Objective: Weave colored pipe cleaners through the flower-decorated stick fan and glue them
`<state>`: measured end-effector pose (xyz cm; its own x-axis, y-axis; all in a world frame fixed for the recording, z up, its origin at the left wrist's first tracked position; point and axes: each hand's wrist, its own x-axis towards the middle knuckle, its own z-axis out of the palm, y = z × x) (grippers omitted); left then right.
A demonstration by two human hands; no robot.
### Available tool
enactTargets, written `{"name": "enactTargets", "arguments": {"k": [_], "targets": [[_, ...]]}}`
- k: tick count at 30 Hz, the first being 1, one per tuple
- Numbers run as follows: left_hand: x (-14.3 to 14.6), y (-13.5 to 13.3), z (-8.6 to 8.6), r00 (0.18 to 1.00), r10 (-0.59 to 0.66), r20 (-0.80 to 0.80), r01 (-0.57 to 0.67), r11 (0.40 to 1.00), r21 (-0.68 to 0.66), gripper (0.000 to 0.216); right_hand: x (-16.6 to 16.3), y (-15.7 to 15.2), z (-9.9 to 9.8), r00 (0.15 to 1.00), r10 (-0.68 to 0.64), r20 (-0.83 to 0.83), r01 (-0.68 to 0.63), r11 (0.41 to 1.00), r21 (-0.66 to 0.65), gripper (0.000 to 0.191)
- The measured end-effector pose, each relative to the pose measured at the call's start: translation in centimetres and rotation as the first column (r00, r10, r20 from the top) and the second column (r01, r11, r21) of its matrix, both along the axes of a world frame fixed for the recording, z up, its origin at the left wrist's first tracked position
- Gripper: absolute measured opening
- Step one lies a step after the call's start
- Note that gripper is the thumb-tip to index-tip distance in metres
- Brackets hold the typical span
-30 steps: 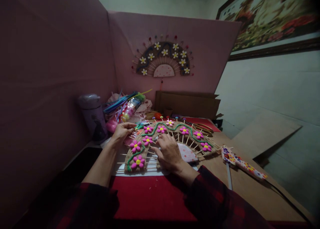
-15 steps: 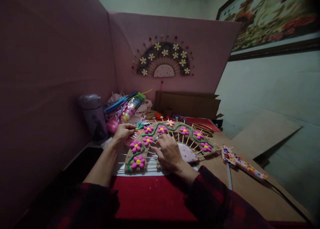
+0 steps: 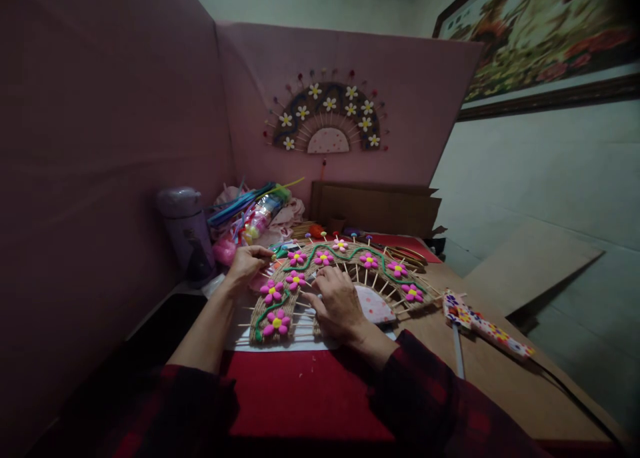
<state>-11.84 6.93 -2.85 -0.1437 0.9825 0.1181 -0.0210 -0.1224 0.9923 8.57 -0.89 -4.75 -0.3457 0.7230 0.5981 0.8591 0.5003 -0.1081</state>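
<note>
A half-round fan (image 3: 330, 250) of twine woven over thin sticks lies in front of me. It bears pink clay flowers (image 3: 277, 323) with yellow centres and a wavy green line. Several stick ends along the top carry small coloured balls (image 3: 354, 235). My left hand (image 3: 246, 266) is closed in a pinch at a stick end on the fan's upper left, with a small yellowish ball at the fingertips. My right hand (image 3: 338, 305) grips the fan at its inner edge, fingers curled over the sticks beside the dotted half-circle (image 3: 374, 305); its fingertips are partly hidden.
A flower-patterned glue gun (image 3: 490, 331) with a cord lies at right. Scissors (image 3: 407, 257) lie behind the fan. A purple bottle (image 3: 186, 235) and a heap of craft supplies (image 3: 260, 215) stand at back left. A similar finished-looking fan (image 3: 327, 115) hangs on the pink panel.
My left hand has shifted very slightly at the stick end, still pinching. My right hand and the fan stay where they were.
</note>
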Motion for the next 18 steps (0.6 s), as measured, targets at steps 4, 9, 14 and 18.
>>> {"name": "enactTargets", "arguments": {"k": [4, 9, 14, 18], "targets": [[0.04, 0.07, -0.09, 1.0, 0.012, -0.011, -0.012, 1.0, 0.009, 0.027, -0.05, 0.01, 0.07, 1.0, -0.005, 0.005, 0.005, 1.0, -0.009, 0.02], [-0.02, 0.28, -0.3, 0.999, 0.028, -0.046, -0.027, 0.999, 0.023, 0.027, -0.09, 0.05, 0.08, 1.0, -0.011, 0.005, 0.011, 1.0, -0.01, 0.02], [-0.03, 0.55, -0.53, 0.992, 0.049, -0.114, -0.045, 0.998, 0.038, 0.025, -0.04, 0.01, 0.08, 1.0, -0.003, -0.003, 0.003, 1.0, -0.009, 0.02], [-0.27, 0.93, -0.74, 0.974, 0.076, -0.212, -0.066, 0.996, 0.054, 0.025, -0.03, -0.05, 0.13, 1.0, -0.001, -0.008, 0.001, 1.0, -0.01, 0.021]]}}
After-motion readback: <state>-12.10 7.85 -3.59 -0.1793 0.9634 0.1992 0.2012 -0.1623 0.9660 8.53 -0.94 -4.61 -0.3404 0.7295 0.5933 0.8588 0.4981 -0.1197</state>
